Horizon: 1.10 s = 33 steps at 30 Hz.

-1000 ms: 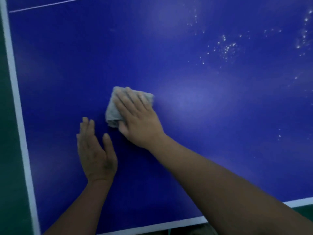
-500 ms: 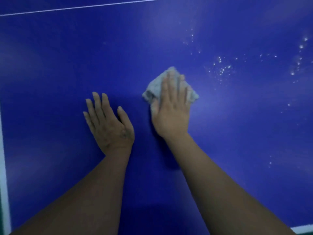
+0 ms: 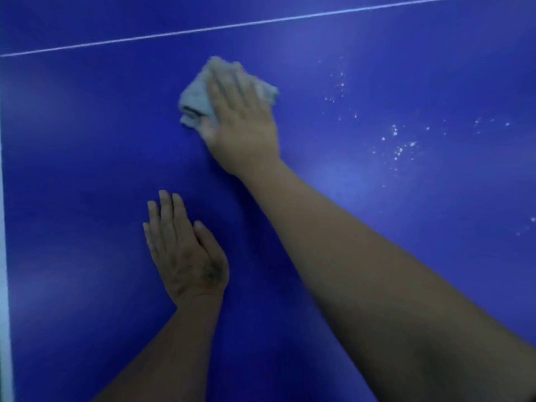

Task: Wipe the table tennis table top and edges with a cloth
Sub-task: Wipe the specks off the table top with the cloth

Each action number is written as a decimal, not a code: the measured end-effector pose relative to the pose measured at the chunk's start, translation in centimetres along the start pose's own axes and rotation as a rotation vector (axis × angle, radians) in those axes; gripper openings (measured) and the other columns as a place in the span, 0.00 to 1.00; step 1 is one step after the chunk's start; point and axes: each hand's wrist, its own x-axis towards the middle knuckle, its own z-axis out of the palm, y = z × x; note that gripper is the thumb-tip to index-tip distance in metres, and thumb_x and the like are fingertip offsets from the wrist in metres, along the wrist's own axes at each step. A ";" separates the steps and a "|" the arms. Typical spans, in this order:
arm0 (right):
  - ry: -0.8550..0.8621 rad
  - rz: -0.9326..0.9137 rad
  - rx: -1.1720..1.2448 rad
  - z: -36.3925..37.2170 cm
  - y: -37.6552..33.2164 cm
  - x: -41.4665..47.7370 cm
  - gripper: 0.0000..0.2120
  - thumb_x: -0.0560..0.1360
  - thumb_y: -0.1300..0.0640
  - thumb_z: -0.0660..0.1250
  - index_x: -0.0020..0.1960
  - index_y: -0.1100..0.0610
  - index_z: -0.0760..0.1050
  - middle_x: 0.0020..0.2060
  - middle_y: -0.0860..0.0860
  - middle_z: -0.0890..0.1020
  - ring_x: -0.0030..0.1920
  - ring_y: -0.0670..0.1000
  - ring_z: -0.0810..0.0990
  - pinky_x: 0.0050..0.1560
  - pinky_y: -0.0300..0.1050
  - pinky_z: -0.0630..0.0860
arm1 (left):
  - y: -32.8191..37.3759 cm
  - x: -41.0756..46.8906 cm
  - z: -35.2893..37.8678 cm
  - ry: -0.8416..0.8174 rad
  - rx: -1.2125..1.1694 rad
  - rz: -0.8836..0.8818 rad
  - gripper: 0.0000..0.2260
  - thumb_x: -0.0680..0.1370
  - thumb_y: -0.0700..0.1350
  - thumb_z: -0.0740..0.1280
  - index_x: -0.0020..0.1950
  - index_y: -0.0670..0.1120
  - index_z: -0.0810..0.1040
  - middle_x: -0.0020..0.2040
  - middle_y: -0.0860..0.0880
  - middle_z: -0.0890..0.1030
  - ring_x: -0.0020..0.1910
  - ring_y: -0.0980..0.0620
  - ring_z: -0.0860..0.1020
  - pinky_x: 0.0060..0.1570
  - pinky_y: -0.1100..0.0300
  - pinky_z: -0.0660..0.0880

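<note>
Right hand [image 3: 240, 123] lay flat on top of the cloth [image 3: 194, 100], palm down, fingers straight and close together, pressing it onto the tabletop [image 3: 87, 146]. The fingertips were blurred, so I could not tell their exact spread. The cloth was grey, bunched and folded. It stuck out from under the hand on the thumb side, and a little past the fingertips and the little-finger side. It sat on the far part of the tabletop, just short of the thin white line [image 3: 232, 24] running across the blue surface. It was well apart from the white border stripe [image 3: 4, 256] along the tabletop's left edge. The right forearm was bare and reached in from the near right.

Left hand [image 3: 185, 253] rested palm down on the bare blue surface, nearer the person than the cloth. Its fingers were straight and held together, thumb alongside, gripping nothing. It was apart from both the cloth and the right hand.

White specks [image 3: 400, 149] were scattered on the surface to the right of the right hand, apart from the cloth: a loose cluster plus a few strays further right. Pale glare patches showed on the blue top.
</note>
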 end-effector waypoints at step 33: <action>0.024 -0.088 -0.027 -1.5 7.3 3.2 0.36 0.87 0.37 0.41 0.88 0.57 0.49 0.88 0.53 0.49 0.87 0.56 0.46 0.84 0.59 0.44 | 9.6 -0.7 3.3 -0.085 0.065 0.140 0.28 0.87 0.50 0.56 0.87 0.41 0.62 0.88 0.45 0.59 0.88 0.44 0.53 0.86 0.40 0.52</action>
